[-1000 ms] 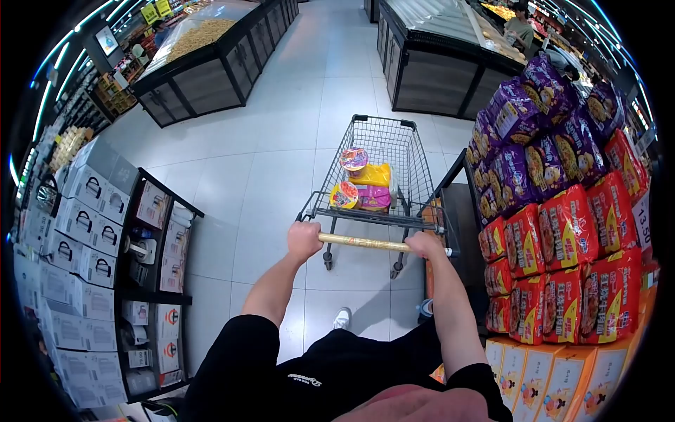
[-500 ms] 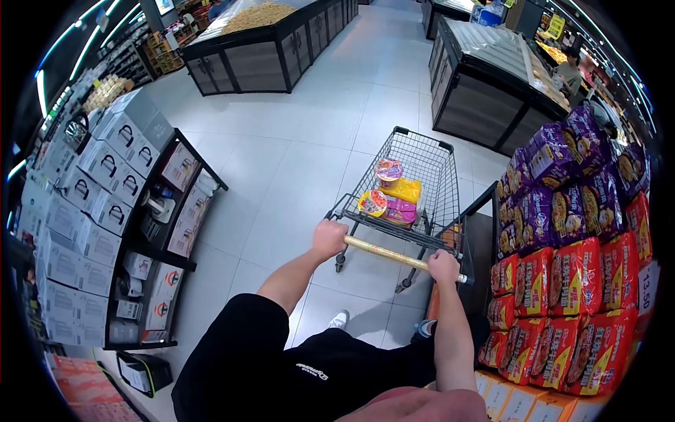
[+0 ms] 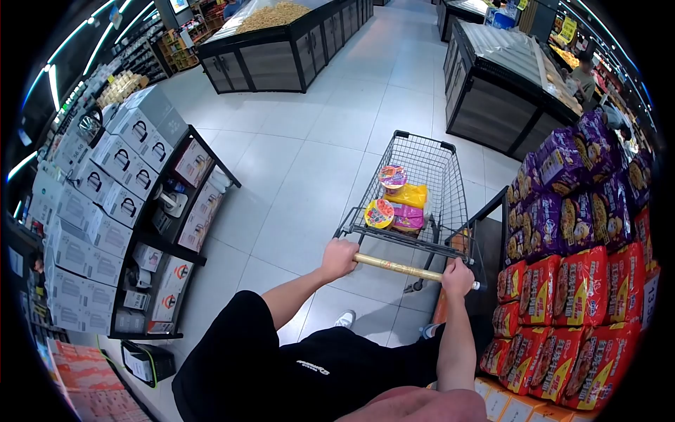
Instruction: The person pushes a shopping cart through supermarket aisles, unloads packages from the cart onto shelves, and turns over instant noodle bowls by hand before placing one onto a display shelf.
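A wire shopping cart (image 3: 450, 169) stands in front of me on the tiled floor. My left hand (image 3: 340, 259) is wrapped round the left part of its yellowish handle bar (image 3: 397, 266). Toward the other end of the same bar, my right hand (image 3: 458, 278) is closed. In the basket lie a purple instant noodle cup (image 3: 392, 177), a yellow cup (image 3: 380, 214) with a red-patterned lid, a yellow packet (image 3: 410, 196) and a magenta packet (image 3: 406, 216).
Purple noodle packs (image 3: 543, 224) and red noodle packs (image 3: 581, 283) are stacked close on the right. White boxes (image 3: 95, 232) fill a black rack on the left. Display bins stand ahead at left (image 3: 271, 67) and right (image 3: 492, 98). A person (image 3: 585, 79) is at far right.
The handle bar and both hands have shifted slightly right and down in view. The shelves and bins have also shifted right. Both hands keep their hold.
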Tool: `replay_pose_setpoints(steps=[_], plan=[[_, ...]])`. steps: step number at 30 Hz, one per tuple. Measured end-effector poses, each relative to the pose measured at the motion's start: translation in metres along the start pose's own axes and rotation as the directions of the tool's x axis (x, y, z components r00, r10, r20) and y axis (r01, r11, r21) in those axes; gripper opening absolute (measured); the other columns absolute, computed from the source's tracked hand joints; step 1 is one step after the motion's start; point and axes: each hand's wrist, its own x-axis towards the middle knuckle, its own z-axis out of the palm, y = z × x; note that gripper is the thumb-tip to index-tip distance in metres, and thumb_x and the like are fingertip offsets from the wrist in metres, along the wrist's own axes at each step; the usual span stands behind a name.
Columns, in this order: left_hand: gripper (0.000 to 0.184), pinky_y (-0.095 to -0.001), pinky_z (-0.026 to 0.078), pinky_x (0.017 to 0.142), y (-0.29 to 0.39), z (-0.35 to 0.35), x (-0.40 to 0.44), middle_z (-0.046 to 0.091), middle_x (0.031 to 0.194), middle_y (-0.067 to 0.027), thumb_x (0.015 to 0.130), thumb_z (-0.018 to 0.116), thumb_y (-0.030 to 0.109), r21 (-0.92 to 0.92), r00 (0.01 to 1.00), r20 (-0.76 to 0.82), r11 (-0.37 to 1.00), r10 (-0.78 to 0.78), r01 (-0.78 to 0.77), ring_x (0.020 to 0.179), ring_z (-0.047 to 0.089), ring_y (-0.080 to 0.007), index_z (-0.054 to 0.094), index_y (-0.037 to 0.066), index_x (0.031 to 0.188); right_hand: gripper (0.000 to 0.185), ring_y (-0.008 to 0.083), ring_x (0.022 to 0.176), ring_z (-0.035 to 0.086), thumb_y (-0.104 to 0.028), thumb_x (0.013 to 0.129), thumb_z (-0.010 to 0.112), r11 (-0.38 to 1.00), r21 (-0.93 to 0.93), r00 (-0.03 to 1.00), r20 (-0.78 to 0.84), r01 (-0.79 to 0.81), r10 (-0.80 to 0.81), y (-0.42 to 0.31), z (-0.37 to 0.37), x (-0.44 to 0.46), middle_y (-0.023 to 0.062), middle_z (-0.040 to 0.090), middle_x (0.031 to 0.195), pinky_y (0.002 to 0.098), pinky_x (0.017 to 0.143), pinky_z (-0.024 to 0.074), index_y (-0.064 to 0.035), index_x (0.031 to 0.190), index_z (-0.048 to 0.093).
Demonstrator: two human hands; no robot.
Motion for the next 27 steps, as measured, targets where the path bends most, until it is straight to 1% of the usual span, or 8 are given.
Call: replay_pose_setpoints(steps=[7,13,15,16,18,20,22,27], plan=[[0.008,-0.0443,0.042,0.064,0.022,-0.011,-0.024,0.061,0.068,-0.009,0.07,0.066,0.012,-0.066,0.997,0.07,0.998,-0.013,0.018,0.07,0.06,-0.0299,0.058,0.01,0.073,0.011,0.041,0.074,0.063,-0.017,0.08,0.058,0.998,0.022,0.997,-0.05,0.053,-0.052,0.011,0.0,0.0,0.0178,0.064,0.076,0.0539,0.068,0.0479,-0.0061,0.077,0.058],[0.012,-0.0461,0.046,0.067,0.032,-0.015,-0.036,0.063,0.07,-0.0099,0.075,0.065,0.019,-0.035,0.973,0.221,0.997,-0.06,0.069,0.073,0.063,-0.0308,0.06,0.009,0.081,0.009,0.0414,0.072,0.06,-0.016,0.079,0.056,0.994,0.051,0.992,-0.091,0.095,-0.09,0.017,0.002,0.006,0.0187,0.065,0.074,0.0524,0.071,0.0448,-0.0068,0.078,0.059],[0.02,-0.0473,0.051,0.068,0.035,-0.016,-0.035,0.068,0.076,-0.0111,0.082,0.065,0.028,0.045,0.876,0.457,0.987,-0.156,0.152,0.075,0.067,-0.0319,0.062,0.012,0.094,0.01,0.0414,0.071,0.059,-0.015,0.081,0.055,0.994,0.044,0.991,-0.092,0.097,-0.093,0.015,-0.001,0.008,0.0187,0.064,0.073,0.0515,0.072,0.0434,-0.0059,0.077,0.057],[0.02,-0.0473,0.051,0.068,0.037,-0.018,-0.033,0.068,0.076,-0.0111,0.082,0.065,0.028,0.047,0.875,0.457,0.987,-0.158,0.153,0.075,0.067,-0.0319,0.062,0.012,0.094,0.011,0.0415,0.071,0.057,-0.014,0.082,0.054,0.994,0.038,0.991,-0.096,0.098,-0.094,0.014,-0.004,0.009,0.0188,0.063,0.072,0.0506,0.073,0.042,-0.005,0.076,0.056],[0.026,-0.0504,0.053,0.065,0.042,-0.022,-0.029,0.068,0.076,-0.0129,0.086,0.061,0.034,0.078,0.769,0.602,0.974,-0.216,0.213,0.072,0.068,-0.0348,0.06,0.011,0.099,0.011,0.0411,0.072,0.057,-0.014,0.082,0.054,0.994,0.049,0.988,-0.121,0.099,-0.092,0.01,-0.008,0.011,0.0187,0.063,0.072,0.0502,0.073,0.0417,-0.005,0.075,0.056],[0.027,-0.051,0.053,0.064,0.047,-0.024,-0.029,0.068,0.075,-0.0138,0.086,0.061,0.033,0.056,0.76,0.616,0.974,-0.207,0.219,0.072,0.067,-0.036,0.06,0.009,0.098,0.011,0.0408,0.072,0.056,-0.013,0.082,0.054,0.993,0.062,0.985,-0.146,0.098,-0.088,0.009,-0.005,0.015,0.0186,0.063,0.073,0.0497,0.073,0.0415,-0.005,0.075,0.056],[0.027,-0.0515,0.052,0.064,0.047,-0.026,-0.03,0.068,0.075,-0.0147,0.085,0.06,0.032,0.038,0.746,0.634,0.972,-0.202,0.231,0.071,0.067,-0.0372,0.06,0.007,0.097,0.01,0.0398,0.073,0.056,-0.012,0.081,0.053,0.978,0.119,0.962,-0.235,0.173,-0.142,0.012,0.002,0.023,0.019,0.062,0.072,0.0485,0.074,0.0409,-0.0047,0.075,0.056],[0.024,-0.0511,0.052,0.062,0.042,-0.027,-0.03,0.067,0.071,-0.0137,0.085,0.06,0.03,-0.008,0.813,0.554,0.976,-0.178,0.219,0.068,0.067,-0.0364,0.06,0.008,0.096,0.011,0.0389,0.075,0.055,-0.011,0.082,0.053,0.974,0.094,0.946,-0.276,0.204,-0.172,0.007,0.021,0.039,0.0193,0.061,0.073,0.0476,0.074,0.0401,-0.004,0.075,0.056]])
